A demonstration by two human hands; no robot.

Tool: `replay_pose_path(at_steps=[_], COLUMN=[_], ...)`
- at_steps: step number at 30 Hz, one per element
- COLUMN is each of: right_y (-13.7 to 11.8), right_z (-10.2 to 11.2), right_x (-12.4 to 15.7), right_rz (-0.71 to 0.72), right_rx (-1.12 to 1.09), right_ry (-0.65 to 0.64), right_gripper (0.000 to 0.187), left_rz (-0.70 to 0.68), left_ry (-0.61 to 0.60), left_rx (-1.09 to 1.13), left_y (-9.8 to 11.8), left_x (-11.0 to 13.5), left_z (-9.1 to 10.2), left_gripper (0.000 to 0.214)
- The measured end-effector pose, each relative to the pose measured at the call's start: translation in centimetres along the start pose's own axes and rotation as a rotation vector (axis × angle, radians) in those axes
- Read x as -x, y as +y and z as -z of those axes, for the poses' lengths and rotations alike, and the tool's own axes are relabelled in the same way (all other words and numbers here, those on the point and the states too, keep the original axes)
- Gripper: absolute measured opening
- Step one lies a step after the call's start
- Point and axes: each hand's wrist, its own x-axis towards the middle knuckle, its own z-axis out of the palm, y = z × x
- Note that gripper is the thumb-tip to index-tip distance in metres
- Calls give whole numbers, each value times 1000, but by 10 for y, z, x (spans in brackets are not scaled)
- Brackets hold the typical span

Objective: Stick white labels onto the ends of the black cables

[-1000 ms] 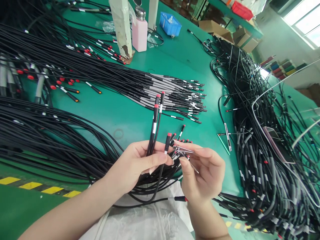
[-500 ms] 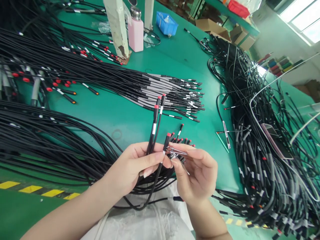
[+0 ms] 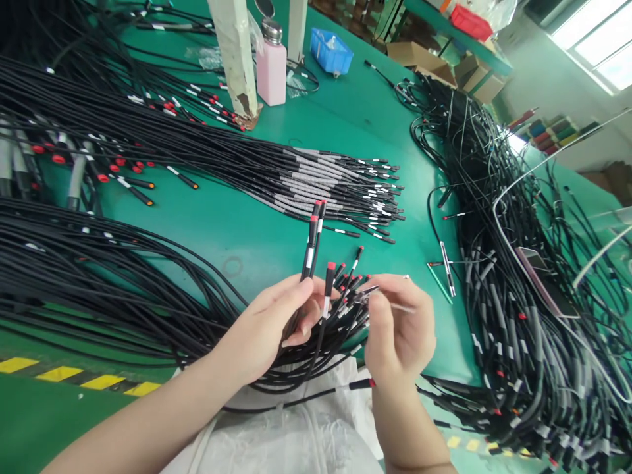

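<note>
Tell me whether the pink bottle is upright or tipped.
Upright: the pink bottle stands on its base on the green mat, metal cap uppermost.

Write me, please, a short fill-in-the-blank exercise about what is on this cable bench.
The left hand grips black cables whose upright tips are ____.
The right hand pinches a thin tool made of ____.
The bottle at the back is ____.
The small bin near it is ____.
Missing words: red; metal; pink; blue.
</note>
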Motion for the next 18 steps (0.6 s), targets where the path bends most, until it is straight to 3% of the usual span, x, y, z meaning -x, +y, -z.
replay_pose_path(at_steps=[2, 4, 9, 12, 15, 18], right_y=[-2, -3, 0, 1, -2, -6], right_z=[2, 2, -4, -4, 0, 4], right_x=[-8, -15, -23, -22, -20, -16], right_rz=[-74, -178, -413, -461, -379, -331], right_rx=[97, 121, -128, -234, -229, -220], right_ry=[-81, -189, -328, -329, -405, -523], right_gripper=[15, 18, 29, 30, 28, 24], left_rz=[2, -17, -18, -71, -94, -61], left_ry=[-43, -109, -250, -144, 48, 82], left_rx=[-49, -127, -316, -240, -60, 50], left_y=[-2, -4, -4, -2, 1, 5], left_x=[-1, 0, 2, 0, -4, -7], left_z=[2, 4, 5, 3, 2, 3], left_gripper=[30, 30, 34, 33, 25, 19])
